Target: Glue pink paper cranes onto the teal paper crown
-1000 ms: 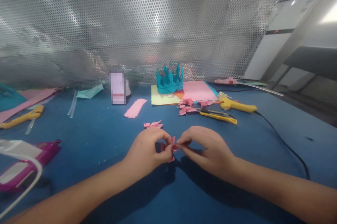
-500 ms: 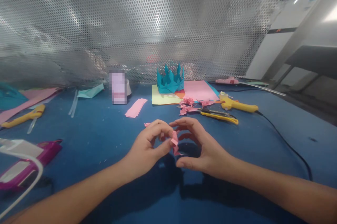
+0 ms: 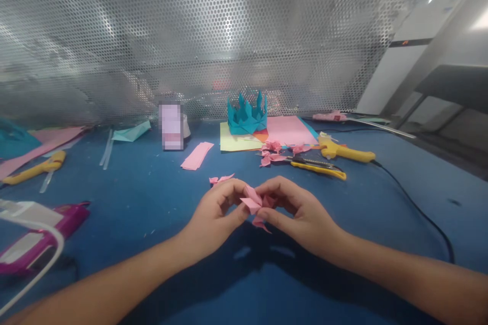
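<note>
Between my two hands is a folded pink paper flower (image 3: pixel 252 200), its pointed petals sticking out and one thin tip hanging below. My left hand (image 3: pixel 216 208) pinches it from the left with thumb and fingers. From the other side, my right hand (image 3: pixel 299 210) grips it, the thumb pressed on its front. Just behind my left fingers, another pink folded piece (image 3: pixel 221 179) lies on the blue table (image 3: pixel 171 233). Several more pink folded flowers (image 3: pixel 271 152) sit farther back, beside a yellow utility knife (image 3: pixel 320 168). My fingers hide part of the held flower.
A blue paper crown (image 3: pixel 247 116) stands on coloured sheets (image 3: pixel 292 130) at the back. Pink paper strips (image 3: pixel 197 156) lie left of it. A yellow glue gun (image 3: pixel 345 152) trails a cord at right; another glue gun (image 3: pixel 36 168) and a magenta device (image 3: pixel 74 218) are at left.
My right hand has closed from a loose, open curl onto the paper flower. The flower has turned and its petals now spread toward me. The pink piece behind my left hand shows more.
</note>
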{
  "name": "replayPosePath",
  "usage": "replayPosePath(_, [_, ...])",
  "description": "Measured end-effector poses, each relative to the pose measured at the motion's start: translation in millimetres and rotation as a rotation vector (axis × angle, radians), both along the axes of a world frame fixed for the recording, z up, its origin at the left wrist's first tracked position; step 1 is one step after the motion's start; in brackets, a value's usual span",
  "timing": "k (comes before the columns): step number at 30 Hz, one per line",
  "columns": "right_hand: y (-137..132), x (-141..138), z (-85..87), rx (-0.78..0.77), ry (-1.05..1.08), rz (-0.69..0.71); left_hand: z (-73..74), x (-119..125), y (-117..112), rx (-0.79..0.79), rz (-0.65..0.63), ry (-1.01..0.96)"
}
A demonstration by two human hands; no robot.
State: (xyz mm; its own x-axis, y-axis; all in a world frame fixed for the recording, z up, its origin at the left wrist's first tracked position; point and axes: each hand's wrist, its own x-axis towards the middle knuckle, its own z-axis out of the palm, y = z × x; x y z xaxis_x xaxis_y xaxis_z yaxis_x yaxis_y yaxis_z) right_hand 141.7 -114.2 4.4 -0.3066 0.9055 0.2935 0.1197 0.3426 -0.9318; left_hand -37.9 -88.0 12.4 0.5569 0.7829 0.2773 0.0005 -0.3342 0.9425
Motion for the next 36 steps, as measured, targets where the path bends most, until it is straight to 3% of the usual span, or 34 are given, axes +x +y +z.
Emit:
replayPosePath(9, [0.7,-0.5,-0.9,-0.065,-0.023,0.026,-3.1,-5.6,8.2,0.124,0.020,0.058])
replayPosePath(20, [1.0,-0.2,0.7,-0.029,-0.027,0.051,-2.5,-6.6,7.9,0.122,0.019,0.106])
replayPosePath(25, [3.4,0.1,-2.6,-0.018,-0.008,0.058,-1.2,-4.8,6.7,0.042,0.012,0.059])
replayPosePath(36, [2.9,-1.5,-3.9,-0.187,0.134,0.122,-2.8,-1.6,7.1,-0.212,-0.003,-0.113])
